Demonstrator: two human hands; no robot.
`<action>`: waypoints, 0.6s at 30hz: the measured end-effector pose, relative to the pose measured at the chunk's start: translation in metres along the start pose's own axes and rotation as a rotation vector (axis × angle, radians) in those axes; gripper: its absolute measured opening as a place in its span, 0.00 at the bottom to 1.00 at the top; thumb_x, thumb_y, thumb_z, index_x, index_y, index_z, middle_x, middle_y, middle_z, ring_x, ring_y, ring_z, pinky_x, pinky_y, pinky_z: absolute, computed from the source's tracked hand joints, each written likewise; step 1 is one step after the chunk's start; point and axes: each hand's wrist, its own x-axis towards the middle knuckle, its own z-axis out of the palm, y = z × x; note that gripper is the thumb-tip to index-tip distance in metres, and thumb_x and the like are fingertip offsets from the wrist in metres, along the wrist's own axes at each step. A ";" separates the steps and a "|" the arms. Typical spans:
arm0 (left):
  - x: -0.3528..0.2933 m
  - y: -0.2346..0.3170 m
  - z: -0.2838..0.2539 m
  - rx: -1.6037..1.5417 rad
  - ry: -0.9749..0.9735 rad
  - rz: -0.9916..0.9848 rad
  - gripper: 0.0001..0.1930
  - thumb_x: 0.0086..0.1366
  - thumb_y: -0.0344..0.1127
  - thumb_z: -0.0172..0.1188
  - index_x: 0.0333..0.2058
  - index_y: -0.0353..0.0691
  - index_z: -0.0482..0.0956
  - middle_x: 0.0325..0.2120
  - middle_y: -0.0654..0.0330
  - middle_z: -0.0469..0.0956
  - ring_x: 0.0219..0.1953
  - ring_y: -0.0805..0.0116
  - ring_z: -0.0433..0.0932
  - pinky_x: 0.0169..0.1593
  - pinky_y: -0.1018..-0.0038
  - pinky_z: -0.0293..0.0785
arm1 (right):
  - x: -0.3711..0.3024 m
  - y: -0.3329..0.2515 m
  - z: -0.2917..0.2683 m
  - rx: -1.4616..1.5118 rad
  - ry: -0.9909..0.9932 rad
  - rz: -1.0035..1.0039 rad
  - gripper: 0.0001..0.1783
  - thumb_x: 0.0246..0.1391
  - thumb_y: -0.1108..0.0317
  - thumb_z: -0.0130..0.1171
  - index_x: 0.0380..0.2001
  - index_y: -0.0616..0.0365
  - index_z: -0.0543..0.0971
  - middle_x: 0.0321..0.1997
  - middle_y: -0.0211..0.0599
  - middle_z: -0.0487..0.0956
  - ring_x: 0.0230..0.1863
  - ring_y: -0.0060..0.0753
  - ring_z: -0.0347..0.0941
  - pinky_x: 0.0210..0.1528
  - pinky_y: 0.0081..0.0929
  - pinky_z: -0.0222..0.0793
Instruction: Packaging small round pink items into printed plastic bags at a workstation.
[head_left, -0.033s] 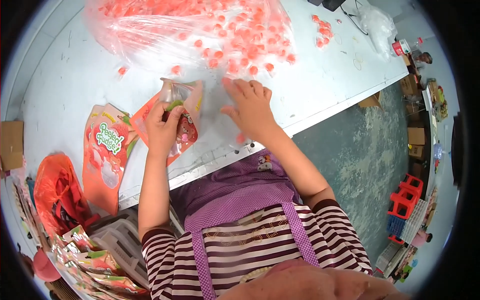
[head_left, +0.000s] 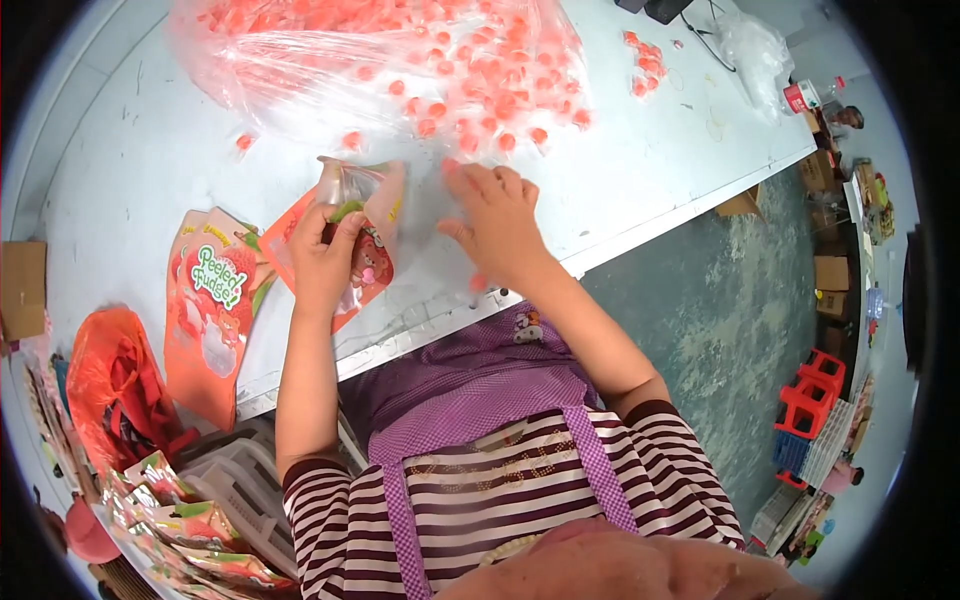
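My left hand [head_left: 326, 255] is closed on the side of a red and clear printed pouch [head_left: 372, 262], whose mouth gapes at the top. My right hand [head_left: 497, 222] hovers over the table beside the pouch, thumb and fingers apart. At its index fingertip is a reddish piece, blurred; whether it is touched I cannot tell. Another small red wrapped candy [head_left: 478, 284] shows below the right palm, near the table edge. Beyond both hands, a large clear plastic bag [head_left: 300, 60] spills many red wrapped candies [head_left: 500, 90]. Left of my left hand lie flat stacked pouches [head_left: 212, 300].
A small group of candies [head_left: 646, 65] lies at the far right of the white table [head_left: 640, 170], near a crumpled clear bag [head_left: 755, 55]. Low on the left are an orange plastic bag [head_left: 110, 370], a grey crate [head_left: 235, 490] and several filled pouches [head_left: 190, 530]. Red stools [head_left: 810, 395] stand at right.
My right hand has shifted very slightly to the left. My left hand and the pouch are nearly still.
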 end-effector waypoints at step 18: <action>0.006 -0.006 -0.007 -0.045 0.100 -0.023 0.07 0.59 0.31 0.60 0.27 0.35 0.72 0.22 0.68 0.70 0.23 0.83 0.65 0.25 0.83 0.62 | -0.001 0.051 -0.012 -0.044 0.206 -0.007 0.15 0.45 0.66 0.60 0.40 0.50 0.78 0.48 0.42 0.70 0.48 0.46 0.63 0.49 0.37 0.58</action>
